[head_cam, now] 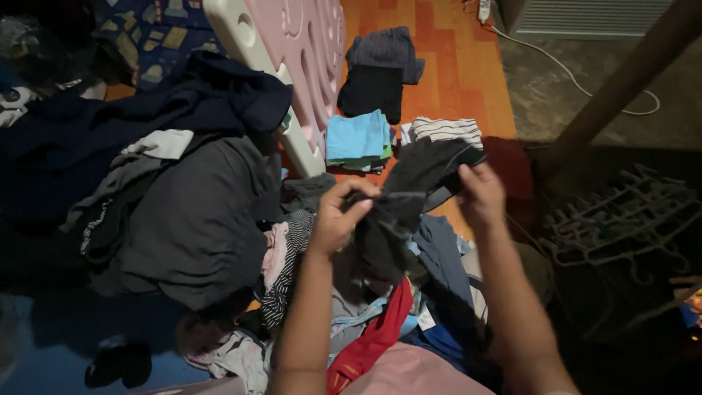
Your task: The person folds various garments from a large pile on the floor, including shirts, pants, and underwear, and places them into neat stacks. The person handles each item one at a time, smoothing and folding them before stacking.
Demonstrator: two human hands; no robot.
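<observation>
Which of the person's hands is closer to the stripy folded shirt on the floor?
Right. The right hand is just below the striped shirt; the left hand is farther off, lower and to its left.

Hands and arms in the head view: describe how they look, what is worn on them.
Both the left hand and the right hand are bare: no gloves, and no rings or watch that this dim picture shows. The forearms are uncovered from wrist to the bottom edge of the picture, with no sleeve in view. The light is too low to tell finer marks.
</observation>
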